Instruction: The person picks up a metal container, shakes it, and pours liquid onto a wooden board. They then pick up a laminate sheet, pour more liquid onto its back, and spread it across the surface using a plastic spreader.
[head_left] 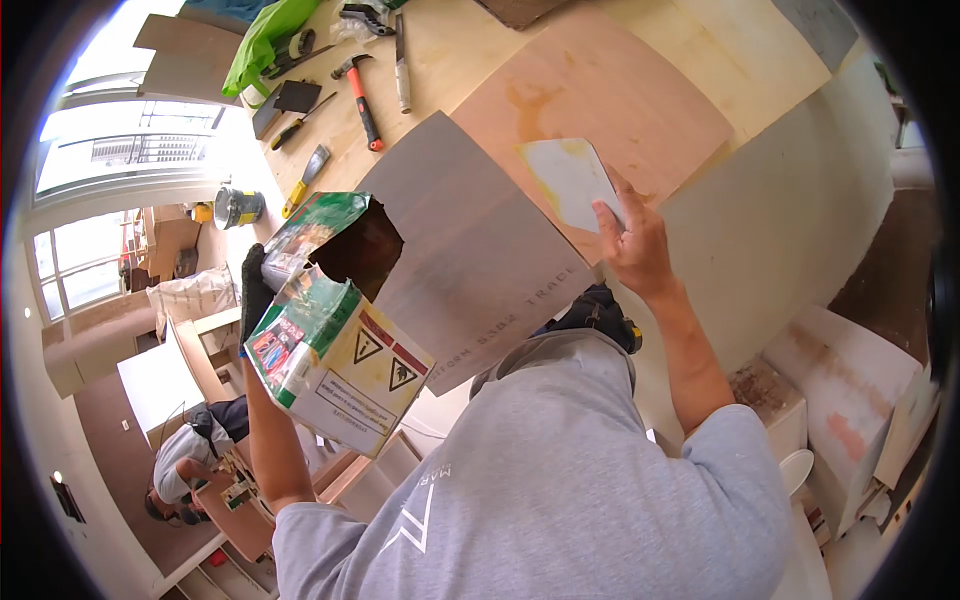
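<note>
My left hand [256, 292], in a dark glove, holds a green and white metal can [365, 375] tilted on its side. The can has a ragged opening cut in it and warning signs on its label; most of my left fingers are hidden behind it. In my right hand [638, 240], which is bare, a flat pale spreader [568, 182] is gripped by one edge. Yellowish residue marks the spreader's far edge. Below the spreader lies a pinkish sheet [640, 90] with a yellow-brown smear. A grey printed board [470, 220] lies beside the can.
On the wooden worktop [440, 70] are a hammer [362, 100], a yellow-handled scraper [305, 180], a chisel-like tool [402, 70] and a green bag [265, 45]. A bucket [238, 207] stands past its left edge. Another person [195, 450] bends down at lower left.
</note>
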